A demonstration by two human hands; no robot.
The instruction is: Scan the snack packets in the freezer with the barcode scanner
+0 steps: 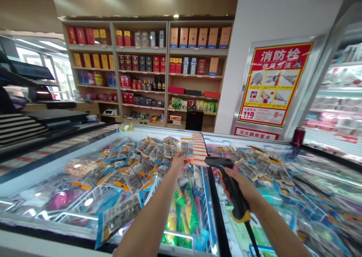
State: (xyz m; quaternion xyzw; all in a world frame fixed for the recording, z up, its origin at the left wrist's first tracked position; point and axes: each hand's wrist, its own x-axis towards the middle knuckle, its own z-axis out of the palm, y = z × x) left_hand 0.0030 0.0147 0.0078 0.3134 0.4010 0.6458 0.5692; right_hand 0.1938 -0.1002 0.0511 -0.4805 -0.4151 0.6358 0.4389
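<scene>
My left hand (178,165) reaches forward over the chest freezer and pinches a small snack packet (187,147) by its lower edge. The printed side of the packet faces me. Wrapped around the grip of a black and yellow barcode scanner (236,193) is my right hand (245,187). The scanner's head points left toward the packet, and a red glow shows along the packet's lower edge. A cable hangs from the scanner's handle. Many similar packets (152,151) lie heaped on the glass top beyond my left hand, and another heap (260,164) lies to the right.
A strip of orange and white labels (199,144) lies behind the packet. One packet (121,215) lies at the near edge. A tape roll (127,127) and a dark red bottle (298,137) stand on the freezer's far rim. Shelves of boxes (144,63) line the wall.
</scene>
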